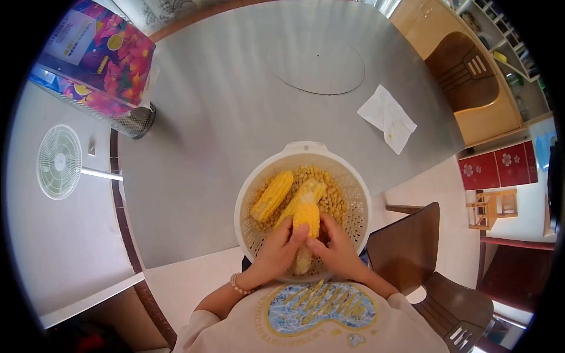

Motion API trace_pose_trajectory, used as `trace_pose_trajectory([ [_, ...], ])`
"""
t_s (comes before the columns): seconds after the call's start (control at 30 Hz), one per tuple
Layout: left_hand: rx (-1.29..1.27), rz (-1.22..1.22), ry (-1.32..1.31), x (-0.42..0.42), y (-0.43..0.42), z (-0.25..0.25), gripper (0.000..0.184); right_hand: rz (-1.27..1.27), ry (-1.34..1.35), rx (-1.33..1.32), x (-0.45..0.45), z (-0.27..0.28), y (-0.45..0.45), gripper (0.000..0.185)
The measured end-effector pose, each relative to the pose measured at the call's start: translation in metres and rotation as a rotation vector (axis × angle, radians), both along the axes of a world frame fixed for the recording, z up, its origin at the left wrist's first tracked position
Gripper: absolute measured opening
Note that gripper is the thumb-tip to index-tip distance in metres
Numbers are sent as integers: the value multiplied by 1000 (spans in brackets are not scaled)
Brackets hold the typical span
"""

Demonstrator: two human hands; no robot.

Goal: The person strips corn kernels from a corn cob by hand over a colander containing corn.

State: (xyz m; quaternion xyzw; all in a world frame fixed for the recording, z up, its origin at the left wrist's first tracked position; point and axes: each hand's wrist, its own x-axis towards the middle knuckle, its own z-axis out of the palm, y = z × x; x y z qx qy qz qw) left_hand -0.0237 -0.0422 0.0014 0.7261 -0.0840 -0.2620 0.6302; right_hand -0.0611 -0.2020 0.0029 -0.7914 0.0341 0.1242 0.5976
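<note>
Both hands grip one corn cob (306, 219) over a white colander (242, 206). My left hand (281, 246) wraps its left side, thumb pressed on the kernels. From the other side my right hand (336, 250) closes on the cob, its thumb low on it. The cob's lower part looks stripped and pale, while yellow kernels cover its middle. Inside the colander lie loose corn kernels (335, 203), a whole yellow cob (272, 195) at the left, and at least one more cob (313, 188) behind the held one.
The colander is at the near edge of a grey table (200, 147). A white paper napkin (388, 119) lies on the table's right side. Colourful packages stand in a mesh basket (136, 122) at the far left. Brown chairs (406, 247) are close on my right; a fan (60, 162) stands left.
</note>
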Motion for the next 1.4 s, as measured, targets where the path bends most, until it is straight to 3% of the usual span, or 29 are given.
trace_pose_trajectory([
  [0.07,-89,43,88,0,-1,-1,42,-66,102,303,0,-1,1,47],
  [0.17,-216,44,219,3,0,12,41,-147,235,462,2,8,-3,46],
  [0.23,-249,1,264,2,1,16,41,-129,206,463,2,13,-2,46],
  [0.3,-78,-76,117,0,0,15,41,-111,178,467,2,13,-1,47],
  [0.4,-53,-198,144,2,1,7,46,-103,124,416,1,9,-2,46],
  [0.63,-99,-275,-103,0,-2,15,50,-226,113,346,0,0,-3,35],
  [0.7,-97,-332,75,1,-2,19,52,-236,127,337,0,0,-3,33],
  [0.83,-70,-376,110,3,1,22,53,-304,135,442,1,2,-1,32],
  [0.9,-150,-392,252,6,2,29,56,-316,123,437,1,0,-2,33],
  [1.03,-201,-371,224,1,2,15,55,-325,53,394,3,3,-2,31],
  [1.1,13,-259,-332,-2,-3,9,58,-345,44,364,5,5,-4,30],
  [1.27,172,-324,-220,1,-3,24,61,-322,6,245,4,-7,-4,28],
  [1.4,233,-301,-215,-2,-4,24,61,-352,49,349,5,-1,-3,27],
])
